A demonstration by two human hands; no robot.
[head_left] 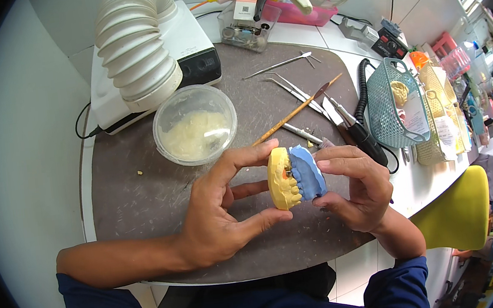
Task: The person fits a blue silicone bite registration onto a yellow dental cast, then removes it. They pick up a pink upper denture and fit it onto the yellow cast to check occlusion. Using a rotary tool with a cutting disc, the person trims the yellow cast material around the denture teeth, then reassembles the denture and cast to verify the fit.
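Between my hands, above the grey work surface (231,240), two dental casts meet tooth to tooth. My left hand (219,208) grips the yellow dental cast (279,180) by its outer edge, thumb below and index finger above. The blue dental cast (307,173) is held by my right hand (358,184), with fingertips along its upper and lower edges. A small orange-red patch shows among the teeth of the yellow cast near the seam. Just beyond lie a thin wooden-handled brush (290,116) and a metal tool (302,132).
A round plastic tub (195,125) with pale contents stands at the left, below a white ribbed hose (133,45). Tweezers (294,89) and a black corded handpiece (365,141) lie to the right. Beside them are a teal basket (394,102) and a yellow-green chair (457,210).
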